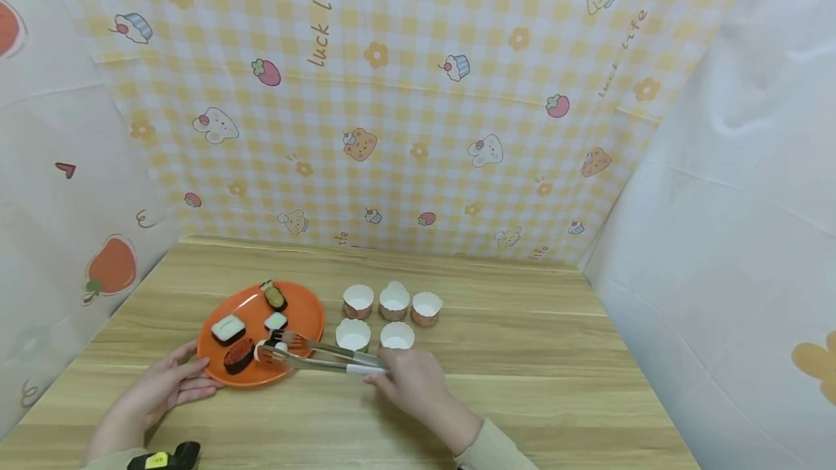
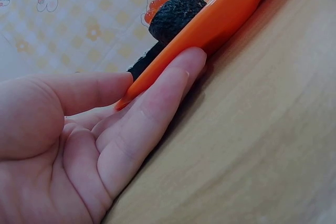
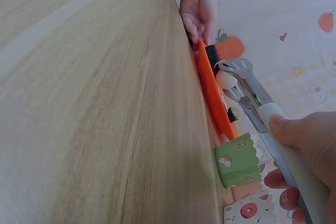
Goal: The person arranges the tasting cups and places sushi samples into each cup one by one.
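My left hand (image 1: 160, 389) holds the near-left rim of an orange oval plate (image 1: 305, 307), thumb on top and fingers underneath. My right hand (image 1: 421, 383) grips metal serving tongs (image 1: 326, 364) with white handles. Their fork-like tips reach over the plate, around a white rounded sushi piece (image 3: 227, 80) that the tips partly hide. On the plate also lie a roe-topped sushi (image 1: 239, 356) wrapped in black seaweed, a white-topped sushi (image 1: 228, 328), a small roll (image 1: 276, 320) with a green centre, and a yellowish-topped sushi (image 1: 274, 297).
Right of the plate, several paper baking cups (image 1: 427, 306) stand in two rows on the wooden table (image 1: 522, 354); a green cup (image 3: 239, 161) is closest to the plate. A patterned yellow cloth (image 1: 418, 107) hangs behind, and pale sheets (image 1: 725, 238) flank both sides.
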A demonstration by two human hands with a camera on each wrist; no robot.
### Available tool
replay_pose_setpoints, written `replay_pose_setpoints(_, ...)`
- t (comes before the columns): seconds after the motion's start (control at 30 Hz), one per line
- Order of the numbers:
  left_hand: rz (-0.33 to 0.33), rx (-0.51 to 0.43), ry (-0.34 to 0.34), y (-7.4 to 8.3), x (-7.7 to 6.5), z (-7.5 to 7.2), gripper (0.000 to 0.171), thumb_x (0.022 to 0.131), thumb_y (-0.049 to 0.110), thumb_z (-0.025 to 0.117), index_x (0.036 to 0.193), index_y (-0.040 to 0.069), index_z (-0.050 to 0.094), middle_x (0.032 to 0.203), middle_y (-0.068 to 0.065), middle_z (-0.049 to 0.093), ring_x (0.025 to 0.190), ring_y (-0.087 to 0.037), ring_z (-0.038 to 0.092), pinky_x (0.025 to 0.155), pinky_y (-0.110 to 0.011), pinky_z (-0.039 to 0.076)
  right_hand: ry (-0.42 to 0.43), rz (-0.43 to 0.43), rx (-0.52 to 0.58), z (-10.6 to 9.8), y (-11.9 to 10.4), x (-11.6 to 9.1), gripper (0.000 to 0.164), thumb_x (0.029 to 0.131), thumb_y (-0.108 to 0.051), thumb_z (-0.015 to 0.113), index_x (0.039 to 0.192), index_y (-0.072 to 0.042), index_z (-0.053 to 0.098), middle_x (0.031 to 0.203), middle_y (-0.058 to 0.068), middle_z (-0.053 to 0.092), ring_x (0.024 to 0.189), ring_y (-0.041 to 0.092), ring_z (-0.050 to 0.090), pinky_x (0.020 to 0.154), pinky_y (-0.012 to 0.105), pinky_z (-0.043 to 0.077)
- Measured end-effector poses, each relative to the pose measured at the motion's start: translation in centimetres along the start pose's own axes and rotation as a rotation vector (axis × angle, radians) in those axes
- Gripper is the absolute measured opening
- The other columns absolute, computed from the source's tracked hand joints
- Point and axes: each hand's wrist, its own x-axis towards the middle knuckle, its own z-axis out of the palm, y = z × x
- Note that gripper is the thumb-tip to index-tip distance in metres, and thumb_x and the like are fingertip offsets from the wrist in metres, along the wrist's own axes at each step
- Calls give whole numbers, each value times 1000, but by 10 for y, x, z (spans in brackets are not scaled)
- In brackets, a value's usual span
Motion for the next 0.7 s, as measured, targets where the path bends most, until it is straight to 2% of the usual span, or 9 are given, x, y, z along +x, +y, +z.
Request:
replay_pose_setpoints(0.23, 2, 5, -2, 0, 1, 0, 81, 103, 11, 45, 145, -2, -23, 98, -9, 67, 88, -31, 69, 84, -44, 55, 15, -3, 7, -4, 2, 2, 33, 79, -49, 74, 71, -22, 56, 59, -15, 43, 45, 0, 33, 35, 17, 25)
replay_pose_setpoints(0.7, 10, 5, -12, -1, 1, -1, 83, 102, 10, 47, 144, -1, -24, 96, -10, 67, 87, -30, 69, 84, -43, 56, 9, 14, 45, -17, 7, 4, 29, 81, -45, 73, 80, -17, 65, 62, -12, 54, 45, -2, 33, 36, 11, 25)
